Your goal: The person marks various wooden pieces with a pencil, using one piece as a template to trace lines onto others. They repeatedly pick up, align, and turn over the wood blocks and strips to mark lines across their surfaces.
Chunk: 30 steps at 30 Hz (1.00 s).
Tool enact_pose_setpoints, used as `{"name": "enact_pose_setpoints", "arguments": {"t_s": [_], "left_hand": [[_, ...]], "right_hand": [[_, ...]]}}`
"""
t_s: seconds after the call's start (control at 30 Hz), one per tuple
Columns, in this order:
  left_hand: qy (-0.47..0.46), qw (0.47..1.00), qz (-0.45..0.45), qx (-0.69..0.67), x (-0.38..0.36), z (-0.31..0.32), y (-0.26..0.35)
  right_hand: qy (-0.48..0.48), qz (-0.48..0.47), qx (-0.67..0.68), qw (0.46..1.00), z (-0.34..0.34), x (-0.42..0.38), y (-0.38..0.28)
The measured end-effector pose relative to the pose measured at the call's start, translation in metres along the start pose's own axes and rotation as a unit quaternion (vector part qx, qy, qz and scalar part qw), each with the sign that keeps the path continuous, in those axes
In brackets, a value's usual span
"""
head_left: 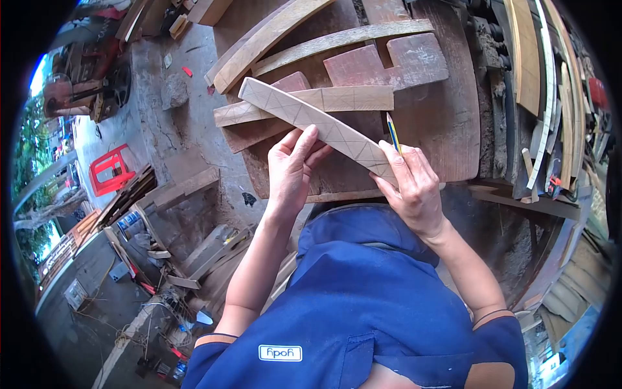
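A pale wooden strip [317,126] with pencilled triangle lines slants over the workbench, raised in both hands. My left hand [295,162] pinches its lower edge near the middle, thumb on its face. At the strip's right end, my right hand [411,188] grips it between thumb and fingers. A blue and yellow pencil [393,133] also sticks up from between the fingers of that hand, tip upward. Behind the strip lies another marked wooden piece [363,98], on top of reddish boards.
Curved wooden pieces [343,44] and a notched reddish block [418,61] lie on the brown worktop [453,142]. Long boards [521,58] stand at the right. A red plastic stool [110,170] and stacked scrap wood are at the left.
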<state>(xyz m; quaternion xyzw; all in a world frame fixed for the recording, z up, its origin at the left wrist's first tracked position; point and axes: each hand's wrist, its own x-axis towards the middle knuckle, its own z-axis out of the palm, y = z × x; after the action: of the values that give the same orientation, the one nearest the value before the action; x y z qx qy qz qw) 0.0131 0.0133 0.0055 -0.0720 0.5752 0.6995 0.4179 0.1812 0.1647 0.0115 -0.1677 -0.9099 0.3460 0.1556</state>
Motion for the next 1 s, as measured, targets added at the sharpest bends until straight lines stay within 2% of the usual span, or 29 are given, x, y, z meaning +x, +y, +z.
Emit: {"name": "enact_pose_setpoints", "arguments": {"t_s": [0.7, 1.0], "left_hand": [[0.005, 1.000, 0.014, 0.000, 0.000, 0.000, -0.003], [0.029, 0.999, -0.009, -0.011, 0.005, 0.006, -0.001]], "right_hand": [[-0.032, -0.011, -0.006, 0.999, -0.005, 0.002, 0.001], [-0.041, -0.009, -0.010, 0.999, -0.007, 0.003, 0.002]]}}
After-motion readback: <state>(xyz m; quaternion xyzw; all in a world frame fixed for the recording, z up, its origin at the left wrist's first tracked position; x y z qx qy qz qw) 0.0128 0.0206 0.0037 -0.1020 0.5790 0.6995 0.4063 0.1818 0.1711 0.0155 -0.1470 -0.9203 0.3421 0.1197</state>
